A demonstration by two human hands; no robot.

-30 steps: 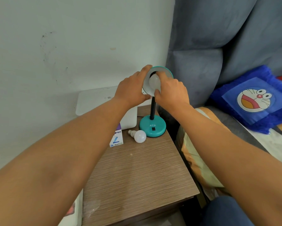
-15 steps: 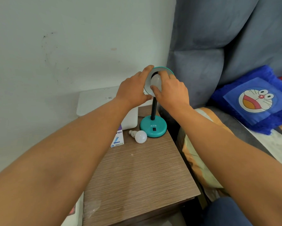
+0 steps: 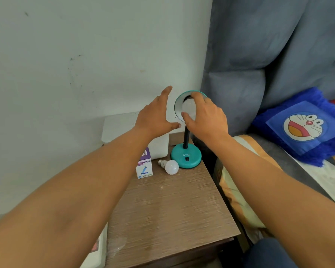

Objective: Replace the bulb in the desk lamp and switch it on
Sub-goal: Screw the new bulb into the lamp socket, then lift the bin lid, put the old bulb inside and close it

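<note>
A teal desk lamp stands at the back right of the wooden bedside table, its round base (image 3: pixel 186 158) carrying a black switch. Its shade (image 3: pixel 179 102) faces me, with a white bulb (image 3: pixel 188 108) seated in the socket. My right hand (image 3: pixel 205 117) grips that bulb with thumb and fingers around it. My left hand (image 3: pixel 157 115) hovers just left of the shade, fingers spread, touching nothing. A second white bulb (image 3: pixel 170 166) lies on the table beside the base.
A small bulb box (image 3: pixel 144 167) stands left of the loose bulb, in front of a white box (image 3: pixel 135 130) against the wall. The table (image 3: pixel 168 213) has a bed on its right with a blue cartoon cushion (image 3: pixel 304 126).
My left hand has let go of the lamp shade and pulled away to the left, fingers opening. My right hand stays on the bulb in the socket.
</note>
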